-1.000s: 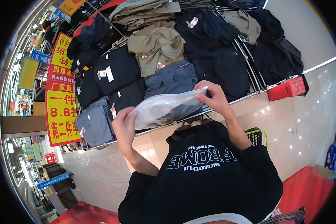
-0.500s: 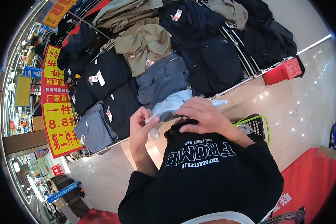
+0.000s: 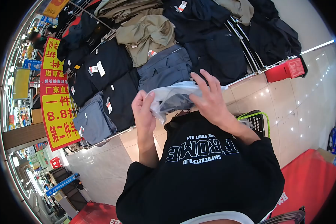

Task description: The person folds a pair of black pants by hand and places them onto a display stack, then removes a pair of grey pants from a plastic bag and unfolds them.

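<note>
A clear plastic bag [image 3: 162,106] with a whitish upper edge stretches between my hands, above the front of my black T-shirt [image 3: 201,175]. My left hand [image 3: 143,108] is closed, pinching the bag's left edge between thumb and fingers. At the bag's right part is my right hand [image 3: 211,95], its fingers spread upward and apart and the thumb against the plastic. Something dark shows through the film; whether it lies inside or behind the bag I cannot tell. Just beyond the bag lie folded grey trousers [image 3: 164,69].
Folded black trousers [image 3: 117,87] and khaki trousers [image 3: 147,35] with tags cover the metal display rack [image 3: 97,145]. A red and yellow sign [image 3: 59,100] hangs at its left end. A red box [image 3: 285,70] sits at the right edge. A black perforated stool [image 3: 255,125] stands on the tiled floor.
Both hands have moved up and the bag has spread wider between them. The right hand's fingers have gone from bent over the plastic to spread apart.
</note>
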Available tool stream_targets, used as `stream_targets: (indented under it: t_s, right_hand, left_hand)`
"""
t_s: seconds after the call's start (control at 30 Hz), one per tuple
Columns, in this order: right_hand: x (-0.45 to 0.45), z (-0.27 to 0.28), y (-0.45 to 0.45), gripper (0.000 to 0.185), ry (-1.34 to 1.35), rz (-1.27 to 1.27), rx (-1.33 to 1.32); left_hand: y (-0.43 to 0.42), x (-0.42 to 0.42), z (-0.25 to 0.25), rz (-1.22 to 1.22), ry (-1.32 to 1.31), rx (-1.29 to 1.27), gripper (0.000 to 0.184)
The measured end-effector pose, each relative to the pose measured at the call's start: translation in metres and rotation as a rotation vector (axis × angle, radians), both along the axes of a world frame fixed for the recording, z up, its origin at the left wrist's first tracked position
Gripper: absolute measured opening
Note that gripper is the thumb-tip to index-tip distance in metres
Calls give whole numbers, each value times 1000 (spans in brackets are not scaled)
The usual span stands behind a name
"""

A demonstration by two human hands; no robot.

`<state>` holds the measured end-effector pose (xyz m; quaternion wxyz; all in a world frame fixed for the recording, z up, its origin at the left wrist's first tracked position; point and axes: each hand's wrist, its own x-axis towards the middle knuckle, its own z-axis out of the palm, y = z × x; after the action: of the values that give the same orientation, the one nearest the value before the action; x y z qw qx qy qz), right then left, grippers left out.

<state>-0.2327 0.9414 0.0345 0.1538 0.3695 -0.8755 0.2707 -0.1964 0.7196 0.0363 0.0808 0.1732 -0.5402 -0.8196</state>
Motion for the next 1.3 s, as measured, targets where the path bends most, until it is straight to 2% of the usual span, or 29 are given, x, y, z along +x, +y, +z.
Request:
stream_targets:
  t_s: [0.1, 0.17, 0.23, 0.3, 0.37, 0.43, 0.5, 0.57, 0.63, 0.7, 0.73, 0.77, 0.83, 0.87, 0.9, 0.93, 1.0, 1.07, 1.1, 1.17, 1.2, 1.23, 1.3]
  right_hand:
    - [4, 4, 3, 16, 14, 113, -22]
    - [11, 5, -1, 17, 64, 232, -194]
    - [11, 6, -10, 22, 83, 278, -232]
    - [12, 1, -22, 30, -8, 358, -281]
    - [8, -7, -36, 35, -20, 307, -234]
    - [6, -30, -47, 37, -258, 149, -110]
    - [6, -41, -46, 35, -266, 173, -86]
    - [11, -41, -43, 34, -563, 156, 0]
    - [6, -53, -33, 28, -595, 234, 21]
    - [-2, -65, -29, 22, -821, 766, 171]
    - [-3, -66, -30, 27, -885, 928, 182]
    - [-5, -67, -33, 27, -886, 931, 180]
    - [-15, -64, -41, 31, -1204, 941, -38]
    - [-16, -89, -48, 35, -1250, 848, -278]
    - [-32, -93, -49, 32, -1761, 704, -472]
    - [-43, -108, -57, 35, -1747, 518, -533]
    - [-45, -117, -70, 39, -1727, 341, -585]
    - [-40, -103, -75, 44, -901, 505, -96]
    - [-32, -121, -82, 44, -895, 515, -99]
    - [-14, -182, -98, 47, -731, 389, 120]
    - [-13, -181, -100, 47, -733, 365, 102]
    - [-14, -181, -99, 46, -744, 347, 77]
    - [-19, -176, -93, 46, -777, 333, 27]
  left_hand:
    - [-15, -3, 0, 55, 24, -112, 32]
    - [-18, -3, 2, 50, 19, -134, 32]
    - [-21, -3, 0, -29, 20, -137, 30]
    - [-15, -3, -7, -67, 28, -125, 30]
    - [-1, -2, -10, -66, 18, -56, 32]
    - [7, 0, -6, -87, 1, -33, 32]
    - [7, 2, -7, -114, 45, -133, 33]
    - [-1, 6, 0, -126, 30, -191, 34]
    - [-7, 8, 5, -183, 38, -384, 35]
    - [-6, 8, 5, -180, 40, -344, 35]
    - [-6, 6, 4, -166, 63, -368, 36]
    - [-6, 5, 4, -153, 87, -393, 36]
    - [-5, 4, 1, -148, 79, -365, 36]
    - [-4, 3, -1, -143, 72, -333, 36]
    - [-2, 1, -4, -138, 71, -331, 36]
    - [0, 0, -7, -148, 96, -330, 35]
    - [6, 2, -10, -165, 88, -301, 34]
    - [15, 1, -12, -147, 84, -331, 33]
    - [19, -1, -14, -157, 104, -358, 33]
    - [28, -4, -16, -177, 146, -412, 33]
    - [34, -3, -10, -204, 112, -306, 33]
    - [37, -1, -10, -196, 117, -307, 33]
    - [41, 3, -13, -272, 121, -444, 33]
